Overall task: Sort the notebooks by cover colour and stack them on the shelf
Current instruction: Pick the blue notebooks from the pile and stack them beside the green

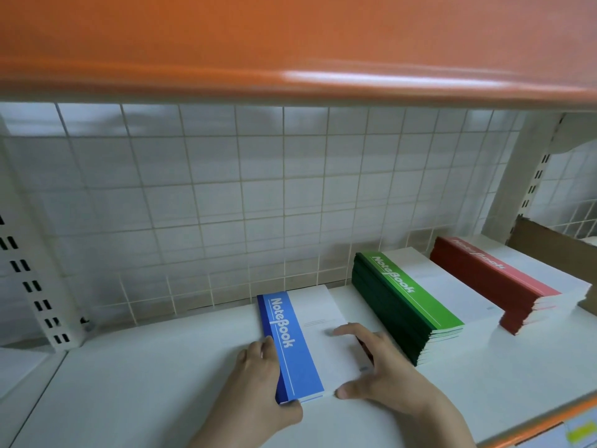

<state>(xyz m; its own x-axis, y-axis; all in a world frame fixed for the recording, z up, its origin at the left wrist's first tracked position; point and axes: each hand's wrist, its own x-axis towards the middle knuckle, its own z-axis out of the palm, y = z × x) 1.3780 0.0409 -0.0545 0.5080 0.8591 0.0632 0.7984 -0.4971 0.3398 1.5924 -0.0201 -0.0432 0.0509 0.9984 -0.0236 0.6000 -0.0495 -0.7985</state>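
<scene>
The blue notebooks (298,347) lie flat on the white shelf (155,383), in a low pile with only a few in it, as far as I can see. The blue strip with the word on it runs along the left edge, and the rest of the cover is white. My left hand (261,379) is pressed against the left side of the pile, with my fingers curled around the blue spine. My right hand (378,367) is on the other side, spread wide, with my fingers (342,331) on the white cover and my thumb at the front edge. So the pile sits right between my two hands, touching both. I think I am squaring it up so the edges match. Just beside it on the right stands the green stack (410,305), which is much taller. Past that, a little apart, is the red stack (504,279), also tall. So I think green and red are mostly done, and blue is only started. I cannot see any loose notebooks waiting, so I cannot tell how many are left. Behind everything is a white wire grid (226,195), above is an orange shelf (290,43), and far right is a brown box (555,240).
</scene>
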